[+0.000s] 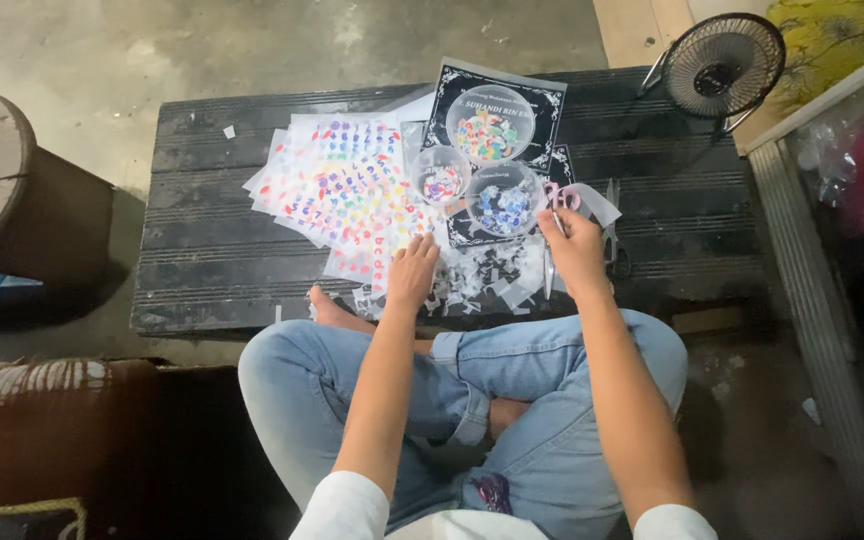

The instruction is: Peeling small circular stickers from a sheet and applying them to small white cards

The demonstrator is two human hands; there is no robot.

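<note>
Nearest the front edge of the low black table (202, 290), a litter of small clear and white offcuts (482, 275) lies between the two hands; the left hand (412, 272) rests flat on them, fingers together and pointing away, clamped on nothing. To its right the right hand (574, 245) is closed around a pair of pink-handled scissors (556, 215), blades hanging toward the front edge; a second, dark pair of scissors (612, 228) lies just beside it. I judge the offcuts feather-light, thin and slippery, best pinched at an edge or pressed with a fingertip; the scissors are stiff and taken by the loops. Farther in, toward the table's middle, overlapping clear sticker sheets (337, 185) carry rows of small red, blue and orange shapes; floppy, best lifted by a corner. Beyond them three clear round tubs (490, 130) hold cut coloured pieces, standing on a black printed card (542, 100) with a white ornate border. At the far right corner stands a small black fan (722, 65).
</note>
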